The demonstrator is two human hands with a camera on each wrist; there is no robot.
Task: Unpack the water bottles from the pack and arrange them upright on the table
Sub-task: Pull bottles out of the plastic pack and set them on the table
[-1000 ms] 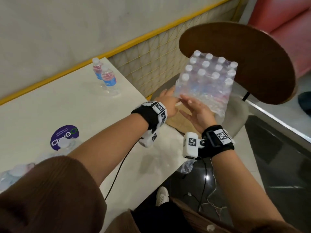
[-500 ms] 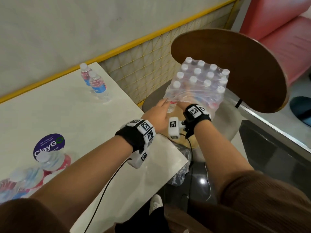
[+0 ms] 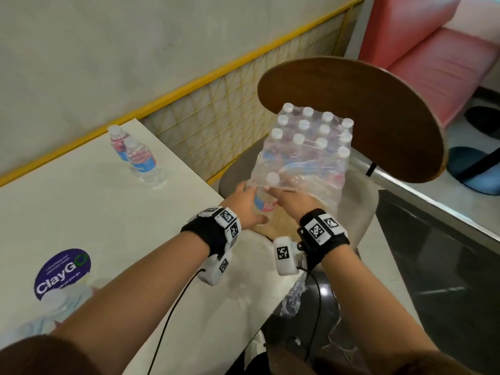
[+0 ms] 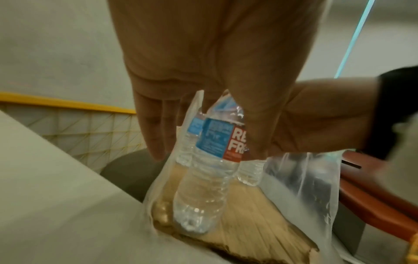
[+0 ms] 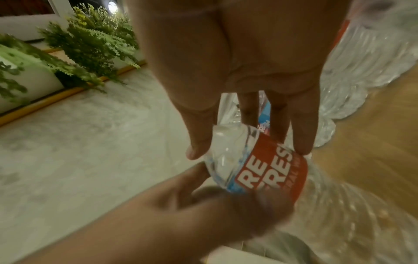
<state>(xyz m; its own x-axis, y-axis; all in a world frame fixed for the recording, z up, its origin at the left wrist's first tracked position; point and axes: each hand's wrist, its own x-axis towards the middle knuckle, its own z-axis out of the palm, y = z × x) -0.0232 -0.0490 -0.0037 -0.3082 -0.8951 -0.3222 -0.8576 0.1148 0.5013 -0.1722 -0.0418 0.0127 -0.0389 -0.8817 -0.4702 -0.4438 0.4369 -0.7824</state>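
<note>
— Two hands are seen at the torn near end of the pack, which is stood on a chair seat just beside the table; what is held?

— One bottle is gripped at its labelled middle by the left hand, thumb on one side and fingers curled round the far side; it is shown half out of the wrap, cap up and tilted slightly away, its long axis close to vertical; in the left wrist view its base is seen resting on a cardboard sheet under the pack.

— And the right hand?

— It is laid against the same bottle and the loose plastic film, fingers nearly straight and spread; in the right wrist view the fingertips are seen touching the red label, with the thumb at the bottle's shoulder; whether the film is pinched cannot be told.

— What is shown of the rest?

— About a dozen capped bottles are left wrapped in the pack, all upright, caps upward; two bottles are stood upright, touching or nearly so, at the table's far corner by the yellow-framed mesh fence; a purple sticker is seen on the near tabletop, with blurred bottles beside it at the lower left edge; a wooden chair back is seen behind the pack.
</note>
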